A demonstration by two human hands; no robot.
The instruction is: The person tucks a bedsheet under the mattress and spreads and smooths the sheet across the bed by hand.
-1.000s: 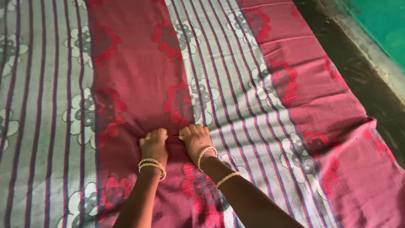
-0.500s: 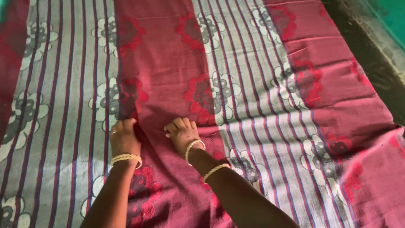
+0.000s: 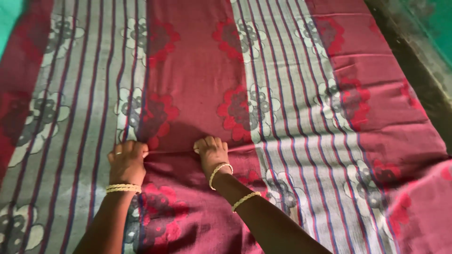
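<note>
Pinching a raised fold of the soft maroon and grey-striped floral cloth (image 3: 263, 94) that is lying spread flat across the whole view, the left hand (image 3: 127, 162) at 8 o'clock and right hand (image 3: 213, 153) at 6 o'clock are both keeping each grip clamped on it, with gold bangles (image 3: 123, 188) circling the wrists.

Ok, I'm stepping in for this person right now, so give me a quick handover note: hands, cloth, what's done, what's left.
Left hand: fisted, pinching a fold ridge of the floral striped bedsheet; bangles at the wrist.
Right hand: fisted on the same ridge, apart from the left, with the ridge taut between them.
Sheet: spread flat ahead, maroon and grey bands. Its right edge is rumpled beside the dark floor strip.
Done: the fold line is gripped at two points.
Left: the creases near the arms and the right edge are not yet flattened.
</note>
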